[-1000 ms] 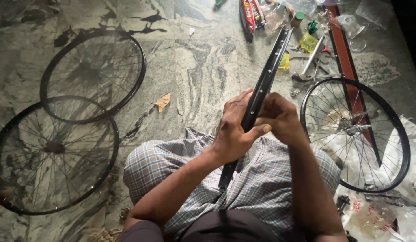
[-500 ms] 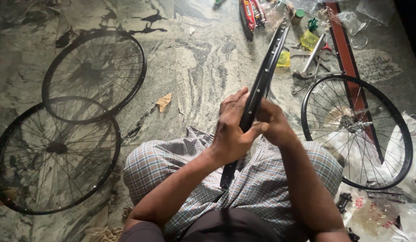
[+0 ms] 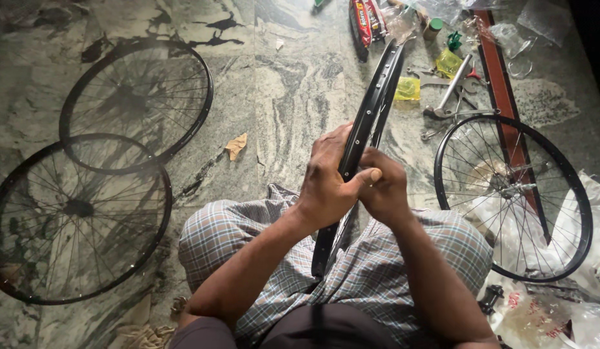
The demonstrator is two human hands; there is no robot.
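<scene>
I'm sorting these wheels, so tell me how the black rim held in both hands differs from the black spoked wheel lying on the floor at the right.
The black metal rim stands on edge, gripped by the left hand and right hand; the black spoked wheel on the right lies flat, untouched. That wheel shows a full set of spokes and a hub; the rim shows mostly bare spoke holes. Both are black, round bicycle hoops.

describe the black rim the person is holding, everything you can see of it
The black rim looks like glossy metal, with a row of small spoke holes along its inner face. It stands on edge between the person's knees, seen nearly edge-on, tilted away over the stone floor. The left hand and right hand grip its middle.
</scene>
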